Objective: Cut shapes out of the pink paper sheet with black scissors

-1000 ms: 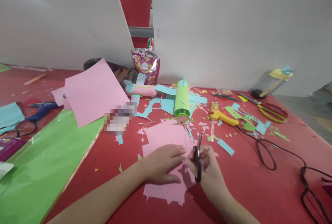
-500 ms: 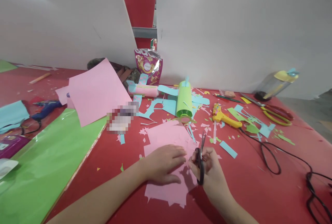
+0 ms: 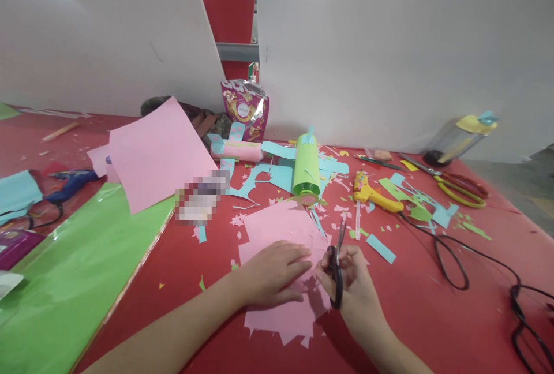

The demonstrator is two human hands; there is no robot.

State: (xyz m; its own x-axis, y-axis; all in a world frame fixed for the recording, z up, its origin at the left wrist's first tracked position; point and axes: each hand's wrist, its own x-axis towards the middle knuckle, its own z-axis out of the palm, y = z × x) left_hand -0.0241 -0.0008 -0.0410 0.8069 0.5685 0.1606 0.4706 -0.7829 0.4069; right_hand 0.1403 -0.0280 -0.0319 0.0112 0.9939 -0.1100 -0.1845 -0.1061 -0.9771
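Observation:
A ragged pink paper sheet (image 3: 281, 229) lies on the red table (image 3: 411, 305) in front of me. My left hand (image 3: 270, 273) rests on it, palm down, fingers stretched toward the right. My right hand (image 3: 352, 287) is closed around black-handled scissors (image 3: 336, 264), whose blades point up and away at the sheet's right edge. The two hands almost touch. Small pink offcuts lie below the sheet's jagged near edge.
A green paper roll (image 3: 306, 164), a yellow glue gun (image 3: 372, 194) with a black cord (image 3: 450, 258), red-and-yellow scissors (image 3: 454, 185) and a bottle (image 3: 459, 138) lie beyond. Left: a large pink sheet (image 3: 158, 152), a green sheet (image 3: 73, 270), a blue glue gun (image 3: 71, 180). White boards (image 3: 389, 56) stand behind.
The hands stay nearly in place with the scissors at the paper's edge. The pink sheet's lower edge looks more cut up, with loose bits below it.

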